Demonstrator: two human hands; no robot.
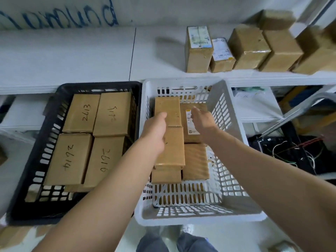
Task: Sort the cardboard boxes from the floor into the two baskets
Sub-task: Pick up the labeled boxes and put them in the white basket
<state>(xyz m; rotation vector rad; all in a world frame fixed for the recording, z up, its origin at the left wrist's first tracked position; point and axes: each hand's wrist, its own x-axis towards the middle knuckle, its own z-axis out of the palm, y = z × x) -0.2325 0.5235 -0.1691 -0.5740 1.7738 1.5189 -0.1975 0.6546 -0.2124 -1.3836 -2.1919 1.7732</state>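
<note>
Our forearms [101, 188] reach into the white slatted plastic basket [224, 113]. Left hand [154, 132]: the thumb lies on the plain brown cardboard box [168, 110]; the fingers drop past its left edge, so we cannot tell the grip. Right hand [202, 122]: fingers [195, 110] relaxed, holding nothing, above the labelled brown cardboard box [192, 140], probably ready to square the row. Hand-numbered brown boxes [80, 113] fill the black slatted plastic basket [45, 142], apparently sorted by marking. Unsorted brown cardboard boxes [249, 48] wait behind.
</note>
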